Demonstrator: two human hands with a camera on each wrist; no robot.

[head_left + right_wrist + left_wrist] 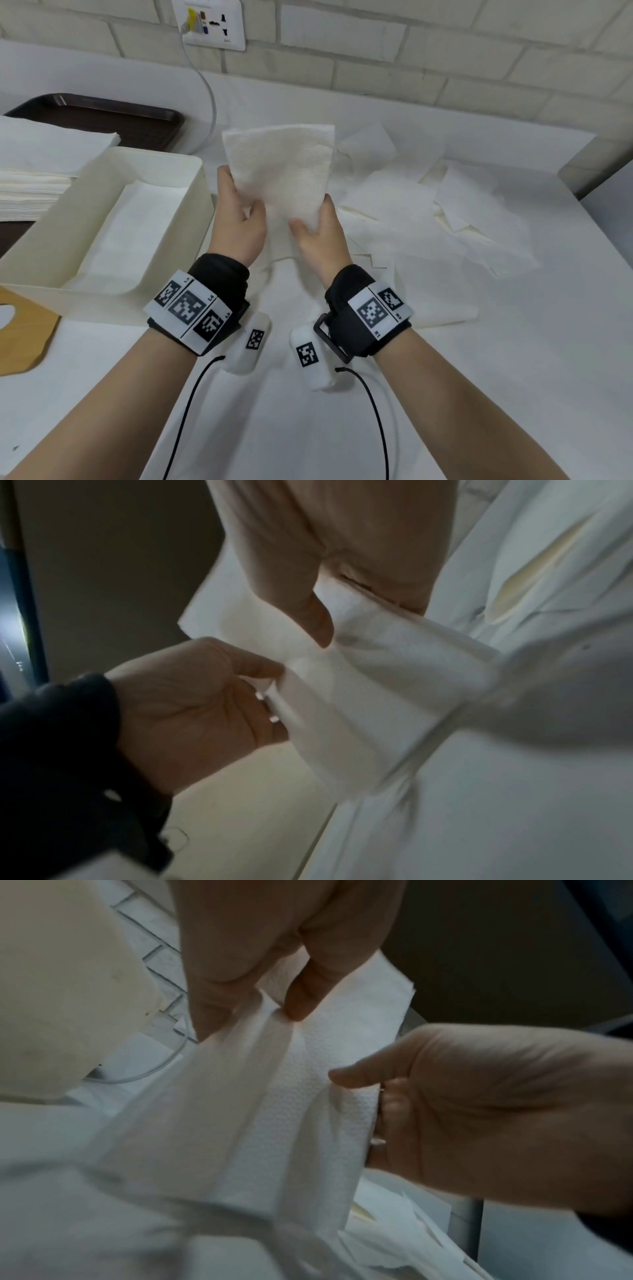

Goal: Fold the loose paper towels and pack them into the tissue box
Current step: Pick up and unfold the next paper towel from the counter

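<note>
I hold one white paper towel (281,164) upright above the middle of the table. My left hand (245,207) pinches its lower left edge and my right hand (310,222) pinches its lower right corner. In the left wrist view my left hand (250,1007) grips a folded edge of the towel (291,1110) between thumb and fingers. In the right wrist view my right hand (329,610) pinches the towel (369,685) the same way. The cream tissue box (191,192) stands open at the left, with folded towels (130,226) lying flat inside. Several loose towels (411,212) are spread out on the right.
A stack of towels (41,161) sits on a dark tray (102,116) at the back left. A brown lid with an oval cut-out (24,329) lies near the front left edge. A cable (209,99) hangs from a wall socket (209,24) behind the box.
</note>
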